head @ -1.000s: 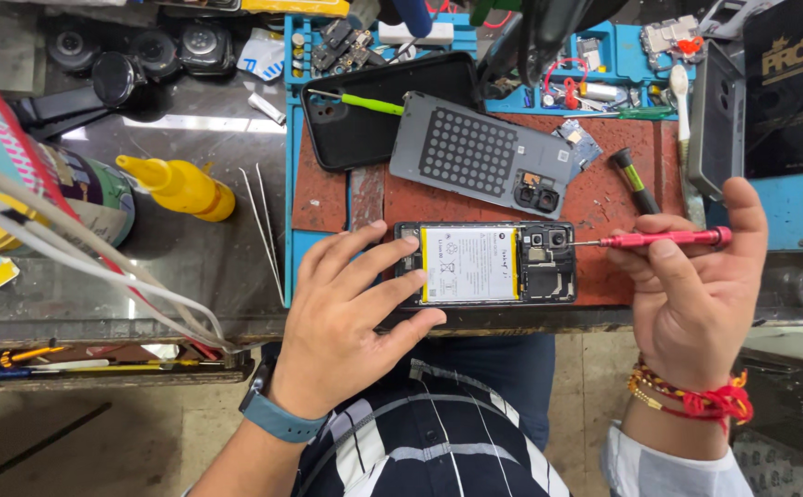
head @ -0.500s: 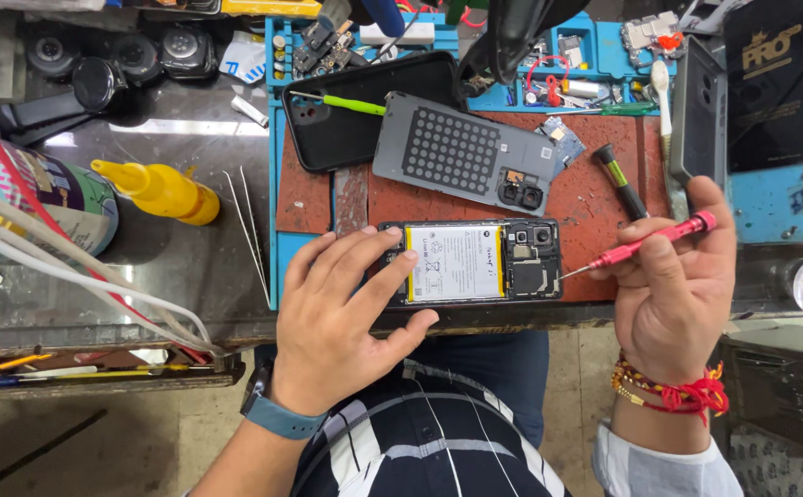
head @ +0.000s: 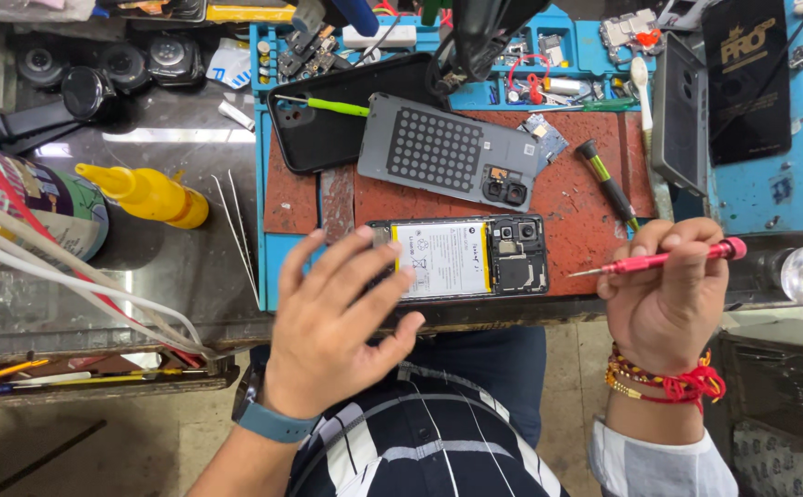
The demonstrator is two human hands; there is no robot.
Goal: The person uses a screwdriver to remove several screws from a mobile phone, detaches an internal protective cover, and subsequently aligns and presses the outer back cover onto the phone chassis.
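Observation:
An opened phone [head: 475, 258] with its battery and circuit board exposed lies on the red-brown work mat [head: 576, 193] near the bench's front edge. My left hand [head: 337, 322] rests with fingers spread, fingertips on the phone's left end. My right hand [head: 664, 294] grips a red screwdriver [head: 659, 260], whose tip points left and hangs just right of the phone, apart from it. The phone's grey back cover [head: 448, 152] lies on the mat behind it.
A black phone case [head: 328, 138] with a green tool sits at the back left of the mat. A black-handled screwdriver [head: 609, 184] lies at right. A yellow squeeze bottle [head: 144, 193], tweezers [head: 236, 230] and white cables [head: 79, 285] are at left. Blue parts trays line the back.
The red screwdriver's tip has drawn back to the right, away from the phone's camera end. My left hand has spread its fingers and slid slightly off the phone.

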